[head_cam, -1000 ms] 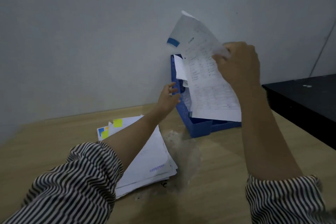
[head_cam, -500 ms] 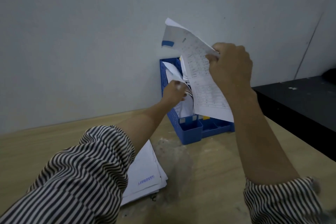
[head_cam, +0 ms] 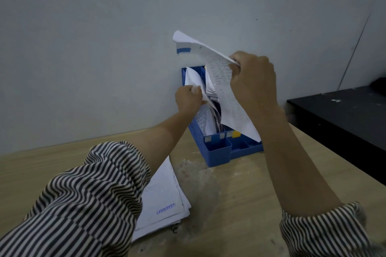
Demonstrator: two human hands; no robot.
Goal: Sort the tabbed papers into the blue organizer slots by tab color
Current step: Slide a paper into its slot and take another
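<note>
My right hand point(head_cam: 253, 81) grips a printed sheet with a blue tab point(head_cam: 183, 50) near its top left corner, holding it tilted above the blue organizer point(head_cam: 217, 152) that stands against the wall. My left hand point(head_cam: 188, 100) pinches the papers filed in the organizer's leftmost slot point(head_cam: 193, 80) and pulls them to the left. More sheets stand in the slots behind the held paper, partly hidden by it. A stack of papers point(head_cam: 165, 200) with a blue "APPROVED" stamp lies on the wooden table, mostly covered by my left striped sleeve.
The wooden table point(head_cam: 240, 204) meets a pale wall at the back. A black surface point(head_cam: 344, 123) stands to the right, close to the organizer. Small colour labels point(head_cam: 236, 134) mark the organizer's front dividers, above an open front compartment.
My left hand rose from the organizer's side and took hold of the filed papers in the left slot. My right hand tipped the blue-tabbed sheet flatter and lower over the organizer.
</note>
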